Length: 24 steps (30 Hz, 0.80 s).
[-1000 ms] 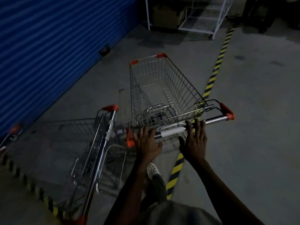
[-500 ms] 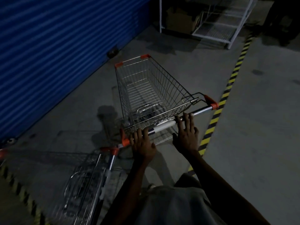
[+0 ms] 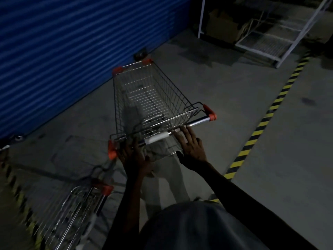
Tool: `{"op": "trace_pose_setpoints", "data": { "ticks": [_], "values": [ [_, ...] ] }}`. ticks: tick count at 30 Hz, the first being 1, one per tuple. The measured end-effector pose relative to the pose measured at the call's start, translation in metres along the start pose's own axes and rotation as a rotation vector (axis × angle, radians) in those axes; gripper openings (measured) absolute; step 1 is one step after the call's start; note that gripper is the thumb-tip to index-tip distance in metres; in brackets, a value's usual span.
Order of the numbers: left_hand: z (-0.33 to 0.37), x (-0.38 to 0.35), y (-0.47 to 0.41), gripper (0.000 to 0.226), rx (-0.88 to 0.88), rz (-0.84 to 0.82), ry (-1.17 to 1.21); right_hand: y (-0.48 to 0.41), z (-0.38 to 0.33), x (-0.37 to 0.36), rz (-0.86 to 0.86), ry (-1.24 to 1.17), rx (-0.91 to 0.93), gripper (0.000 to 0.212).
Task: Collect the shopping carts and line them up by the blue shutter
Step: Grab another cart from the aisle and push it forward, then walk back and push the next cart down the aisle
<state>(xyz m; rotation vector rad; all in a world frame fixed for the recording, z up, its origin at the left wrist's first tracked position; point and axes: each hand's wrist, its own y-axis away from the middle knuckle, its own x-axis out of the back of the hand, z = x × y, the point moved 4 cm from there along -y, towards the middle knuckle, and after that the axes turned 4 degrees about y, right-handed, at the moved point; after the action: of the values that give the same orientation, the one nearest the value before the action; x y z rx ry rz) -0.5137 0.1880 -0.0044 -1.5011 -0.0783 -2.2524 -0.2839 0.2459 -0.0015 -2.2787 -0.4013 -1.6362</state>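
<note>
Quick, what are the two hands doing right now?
Left hand: open, fingers resting on the cart handle.
Right hand: open, straight fingers pressing on the same handle.

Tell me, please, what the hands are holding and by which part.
The silver wire shopping cart, by its handle bar: left hand, grip unclear, near the orange end; right hand with fingers laid straight over it.

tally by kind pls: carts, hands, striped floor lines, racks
Carts: 2, pushed cart and second cart (blurred)
Hands: 2, left hand and right hand
Striped floor lines: 2, right stripe and left stripe
Racks: 1, rack
Total: 7
The bit at the far left edge is too dark to class.
</note>
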Motion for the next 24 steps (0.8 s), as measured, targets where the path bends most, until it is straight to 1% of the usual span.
{"op": "trace_pose_setpoints", "data": {
  "ticks": [2,4,5,9,11,14,16,21,24],
  "values": [
    [0.003,0.004,0.001,0.086,0.028,0.027,0.084,0.001,0.003,-0.005,-0.033,-0.042,0.007,0.099],
    [0.012,0.003,0.007,0.084,-0.005,0.050,0.126,0.007,0.009,-0.014,-0.088,-0.078,-0.027,0.093],
    [0.017,0.000,0.011,0.085,-0.012,0.032,0.140,0.011,0.013,-0.019,-0.124,-0.088,-0.047,0.089],
    [0.031,-0.010,0.025,0.087,-0.055,-0.170,0.186,0.027,0.020,-0.032,-0.212,-0.086,-0.144,0.074],
    [0.031,-0.011,0.030,0.085,-0.075,-0.243,0.222,0.034,0.017,-0.036,-0.212,-0.106,-0.193,0.070],
    [0.026,-0.006,0.041,0.082,-0.135,-0.268,0.291,0.048,0.008,-0.044,-0.200,-0.140,-0.251,0.068],
    [0.018,-0.008,0.049,0.080,-0.124,-0.343,0.328,0.061,0.001,-0.049,-0.184,-0.167,-0.280,0.067],
    [-0.004,-0.015,0.072,0.067,-0.130,-0.488,0.365,0.105,-0.015,-0.056,-0.182,-0.207,-0.376,0.065],
    [-0.010,-0.020,0.084,0.055,-0.129,-0.556,0.384,0.137,-0.023,-0.054,-0.133,-0.237,-0.453,0.061]
  ]
}}
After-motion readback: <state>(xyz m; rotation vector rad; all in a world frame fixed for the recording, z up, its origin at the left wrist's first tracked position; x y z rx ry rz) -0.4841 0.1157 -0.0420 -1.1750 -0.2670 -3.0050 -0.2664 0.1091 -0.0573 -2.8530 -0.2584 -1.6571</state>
